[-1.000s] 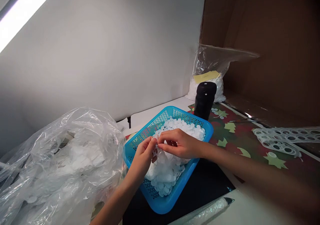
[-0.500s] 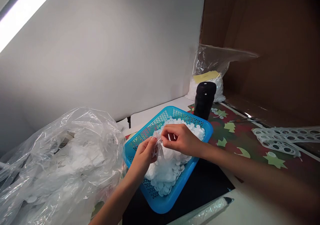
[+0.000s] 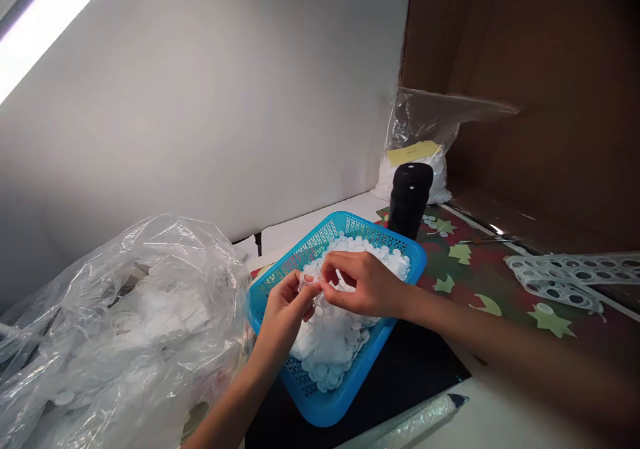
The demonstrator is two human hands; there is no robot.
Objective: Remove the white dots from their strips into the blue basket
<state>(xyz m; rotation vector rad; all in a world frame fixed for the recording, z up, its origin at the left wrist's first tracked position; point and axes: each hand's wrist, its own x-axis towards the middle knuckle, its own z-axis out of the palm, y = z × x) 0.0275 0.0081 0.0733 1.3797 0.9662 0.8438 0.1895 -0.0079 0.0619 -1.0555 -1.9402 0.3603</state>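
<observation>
A blue plastic basket holds a heap of small white discs. Over the heap, my left hand grips a small white strip with round holes between thumb and fingers. My right hand meets it from the right, thumb and forefinger pinched at the strip's edge beside my left thumb. Whatever lies between those right fingertips is too small and too covered to make out. Most of the strip is hidden by my left fingers.
To the left spreads a large clear plastic bag with white pieces inside. A black bottle-shaped object and a labelled bag of white pieces stand behind the basket. Punched white strips lie at right, a plastic-wrapped roll in front.
My left hand has turned slightly, its thumb now reaching nearer my right fingertips. The strip has shifted a little left and up. My right hand stays pinched in almost the same place.
</observation>
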